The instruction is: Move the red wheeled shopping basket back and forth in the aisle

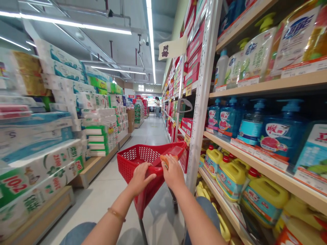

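Observation:
A red plastic shopping cart (127,165) with a perforated basket stands tilted in front of my knees, and its inside shows no goods. My left hand (141,177) grips the near rim, fingers bent over the edge and thumb held apart. To its right, my right hand (173,170) is closed around an orange cloth (167,158), pressing it on the cart's rim near the right corner. The cloth is mostly hidden under the fingers. A red flap (176,152) lies just beyond this hand.
Close on the right, a shelf (255,82) bears blue pump bottles (283,127) and yellow jugs (232,178). A white perforated upright (201,85) stands beside the cart. Stacked tissue packs (38,173) line the left. The tiled aisle (150,127) runs ahead to a distant person (157,104).

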`<state>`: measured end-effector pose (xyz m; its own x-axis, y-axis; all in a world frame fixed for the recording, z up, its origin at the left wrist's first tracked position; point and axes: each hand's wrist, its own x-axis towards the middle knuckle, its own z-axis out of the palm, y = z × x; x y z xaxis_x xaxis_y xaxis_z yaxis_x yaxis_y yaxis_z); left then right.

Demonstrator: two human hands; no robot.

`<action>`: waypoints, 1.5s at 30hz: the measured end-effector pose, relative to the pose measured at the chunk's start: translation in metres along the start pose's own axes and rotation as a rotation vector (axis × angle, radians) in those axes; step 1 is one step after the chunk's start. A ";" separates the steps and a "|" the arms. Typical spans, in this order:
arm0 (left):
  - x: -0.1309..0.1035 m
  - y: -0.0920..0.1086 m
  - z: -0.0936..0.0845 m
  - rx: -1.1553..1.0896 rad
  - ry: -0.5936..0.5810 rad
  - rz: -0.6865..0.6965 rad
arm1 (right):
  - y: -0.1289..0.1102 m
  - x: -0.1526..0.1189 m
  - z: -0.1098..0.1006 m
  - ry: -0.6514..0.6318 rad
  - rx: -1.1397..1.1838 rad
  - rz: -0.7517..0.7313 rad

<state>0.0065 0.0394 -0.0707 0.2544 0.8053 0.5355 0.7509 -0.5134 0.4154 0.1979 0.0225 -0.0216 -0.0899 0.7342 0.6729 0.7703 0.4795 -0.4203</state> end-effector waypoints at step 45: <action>-0.002 -0.048 0.022 0.140 -0.178 -0.180 | 0.028 -0.014 0.021 -0.020 -0.230 -0.067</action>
<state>-0.0167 0.0689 -0.1075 0.2036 0.9254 0.3195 0.8673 -0.3219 0.3796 0.2075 0.0353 -0.0556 -0.1565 0.7149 0.6815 0.8854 0.4073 -0.2239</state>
